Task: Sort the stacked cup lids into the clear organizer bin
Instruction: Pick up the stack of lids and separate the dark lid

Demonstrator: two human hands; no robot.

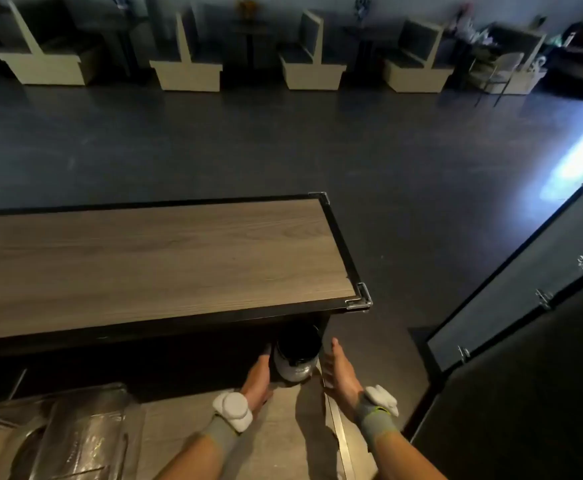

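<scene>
Both hands (259, 372) (340, 368) flank dark container (295, 358); label unreadable.

The wood-topped counter (151, 258) overhung the low center recess, capping room above. A dark container (297, 355) filled the recess mouth, leaving narrow side gaps.

We look down on a long counter (151, 258) with a grey wood-grain top, framed in black edging, with metal brackets at its two right-hand corners. Its top carries nothing. Below the counter's near edge is a dark recess, and at the right end of that recess a dark, round container (297, 353) with a pale lower part stands on a lower wood-grain shelf (283, 434). To the left of the container, on the same lower level, lies a crinkled clear plastic tray (58, 434). Beyond the counter stretches dark floor (283, 140).
</scene>
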